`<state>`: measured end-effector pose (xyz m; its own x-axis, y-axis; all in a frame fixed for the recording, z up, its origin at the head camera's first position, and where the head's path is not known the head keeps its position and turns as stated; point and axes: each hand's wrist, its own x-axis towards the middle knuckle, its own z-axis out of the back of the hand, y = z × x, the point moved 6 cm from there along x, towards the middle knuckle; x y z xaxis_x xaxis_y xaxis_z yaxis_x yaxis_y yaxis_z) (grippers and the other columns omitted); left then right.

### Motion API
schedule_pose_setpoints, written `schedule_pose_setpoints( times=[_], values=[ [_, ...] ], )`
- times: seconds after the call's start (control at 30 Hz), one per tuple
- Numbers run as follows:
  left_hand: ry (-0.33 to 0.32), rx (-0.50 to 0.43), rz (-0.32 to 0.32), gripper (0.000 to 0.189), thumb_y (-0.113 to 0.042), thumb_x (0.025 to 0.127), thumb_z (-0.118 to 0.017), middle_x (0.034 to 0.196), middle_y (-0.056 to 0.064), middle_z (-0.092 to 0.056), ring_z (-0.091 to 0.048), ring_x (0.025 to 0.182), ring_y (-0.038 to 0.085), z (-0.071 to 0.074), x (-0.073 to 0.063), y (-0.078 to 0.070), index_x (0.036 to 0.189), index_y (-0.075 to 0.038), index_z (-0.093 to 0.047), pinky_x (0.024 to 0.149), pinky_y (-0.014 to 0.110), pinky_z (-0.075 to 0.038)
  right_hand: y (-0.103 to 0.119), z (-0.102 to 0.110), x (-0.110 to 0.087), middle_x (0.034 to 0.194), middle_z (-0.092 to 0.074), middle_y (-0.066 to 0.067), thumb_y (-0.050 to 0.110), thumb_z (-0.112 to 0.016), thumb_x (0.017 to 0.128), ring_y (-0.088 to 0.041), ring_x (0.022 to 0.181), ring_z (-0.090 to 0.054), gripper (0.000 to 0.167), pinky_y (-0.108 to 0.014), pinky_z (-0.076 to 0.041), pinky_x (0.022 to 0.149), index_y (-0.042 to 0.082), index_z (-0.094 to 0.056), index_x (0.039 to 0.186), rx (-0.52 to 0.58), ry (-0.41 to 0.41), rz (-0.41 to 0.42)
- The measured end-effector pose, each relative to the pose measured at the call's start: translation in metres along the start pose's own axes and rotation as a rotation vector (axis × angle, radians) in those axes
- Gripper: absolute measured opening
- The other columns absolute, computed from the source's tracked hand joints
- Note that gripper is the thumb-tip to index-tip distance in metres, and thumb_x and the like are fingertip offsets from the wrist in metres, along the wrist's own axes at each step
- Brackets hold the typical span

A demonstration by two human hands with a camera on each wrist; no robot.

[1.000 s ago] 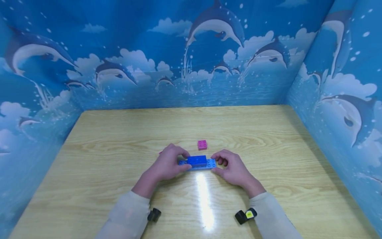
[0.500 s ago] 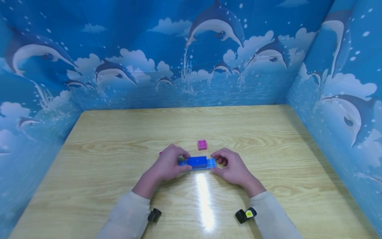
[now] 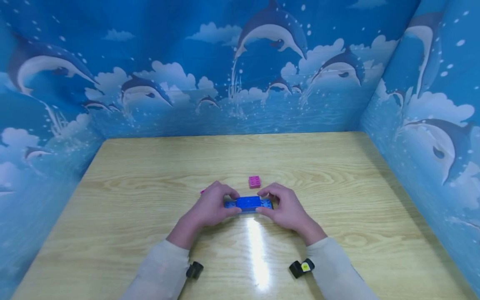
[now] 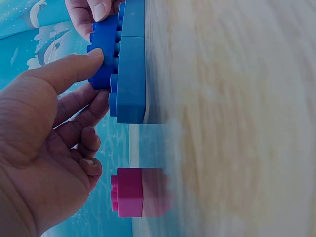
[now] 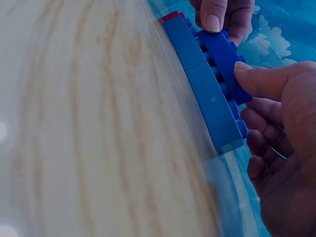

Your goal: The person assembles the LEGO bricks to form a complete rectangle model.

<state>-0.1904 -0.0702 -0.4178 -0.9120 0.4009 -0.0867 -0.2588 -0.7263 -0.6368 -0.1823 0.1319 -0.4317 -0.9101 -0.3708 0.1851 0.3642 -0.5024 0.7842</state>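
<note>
A dark blue toy building brick [image 3: 248, 203] sits across two lighter blue bricks [image 5: 215, 108] that stand end to end on the table. In both wrist views the lighter bricks' studs show in a narrow gap under the dark one. My left hand [image 3: 213, 206] pinches the dark brick's left end between thumb and fingers. At its right end my right hand [image 3: 286, 208] pinches it the same way, thumb on the near side. The other fingers of each hand are loosely bent beside the bricks.
Just behind the bricks lies a pink four-stud brick [image 3: 254, 182]. Another pink brick [image 4: 129, 192] stands past the left end, mostly hidden by my left hand in the head view. A dolphin-print curtain [image 3: 232, 104] borders the wood-grain table [image 3: 150, 162].
My right hand has moved left from the end of the lighter bricks onto the dark blue brick. The left hand has stayed where it was.
</note>
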Motion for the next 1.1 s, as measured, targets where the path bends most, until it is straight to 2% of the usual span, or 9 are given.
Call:
schedule_pose_setpoints(
  times=[0.13, 0.47, 0.77, 0.97, 1.1],
  values=[
    [0.0, 0.003, -0.001, 0.031, -0.032, 0.083, -0.083, 0.102, -0.01, -0.064, -0.051, 0.095, 0.011, -0.0008, -0.0001, -0.0003, 0.11, -0.019, -0.075, 0.084, 0.032, -0.046, 0.0008, -0.0012, 0.0005, 0.096, -0.063, 0.008, 0.02, -0.086, 0.081, -0.016, 0.085, -0.055, 0.031, -0.038, -0.05, 0.074, 0.019, -0.072, 0.109, -0.002, 0.01, -0.012],
    [0.002, 0.017, -0.026, 0.03, -0.029, 0.084, -0.083, 0.102, -0.008, -0.065, -0.051, 0.096, 0.012, -0.0013, -0.0007, -0.0022, 0.111, -0.017, -0.076, 0.086, 0.033, -0.047, 0.0036, -0.0015, 0.0012, 0.093, -0.063, 0.004, 0.016, -0.085, 0.081, -0.02, 0.081, -0.055, 0.03, -0.037, -0.048, 0.069, 0.018, -0.072, 0.107, -0.005, 0.026, -0.001],
    [-0.032, 0.01, -0.078, 0.029, -0.024, 0.082, -0.085, 0.098, -0.007, -0.066, -0.053, 0.093, 0.013, -0.0017, -0.0017, -0.003, 0.108, -0.013, -0.076, 0.083, 0.033, -0.048, 0.0037, -0.0032, 0.0029, 0.099, -0.064, 0.01, 0.018, -0.085, 0.08, -0.015, 0.092, -0.058, 0.031, -0.038, -0.05, 0.083, 0.017, -0.071, 0.108, -0.043, 0.055, 0.024],
    [-0.067, 0.006, -0.138, 0.029, -0.02, 0.079, -0.087, 0.095, -0.003, -0.068, -0.056, 0.091, 0.015, -0.0015, -0.0029, -0.0039, 0.104, -0.01, -0.076, 0.083, 0.035, -0.049, 0.0039, -0.0067, 0.0045, 0.099, -0.064, 0.009, 0.017, -0.087, 0.078, -0.012, 0.092, -0.058, 0.034, -0.036, -0.051, 0.084, 0.015, -0.071, 0.108, -0.056, 0.061, 0.04],
    [-0.074, 0.01, -0.152, 0.031, -0.021, 0.078, -0.087, 0.096, -0.002, -0.068, -0.056, 0.09, 0.015, -0.002, -0.0021, -0.0042, 0.105, -0.01, -0.076, 0.082, 0.035, -0.049, 0.004, -0.0071, 0.0057, 0.098, -0.064, 0.01, 0.015, -0.088, 0.076, -0.011, 0.092, -0.058, 0.035, -0.035, -0.051, 0.084, 0.014, -0.072, 0.107, -0.064, 0.053, 0.033]
  ],
)
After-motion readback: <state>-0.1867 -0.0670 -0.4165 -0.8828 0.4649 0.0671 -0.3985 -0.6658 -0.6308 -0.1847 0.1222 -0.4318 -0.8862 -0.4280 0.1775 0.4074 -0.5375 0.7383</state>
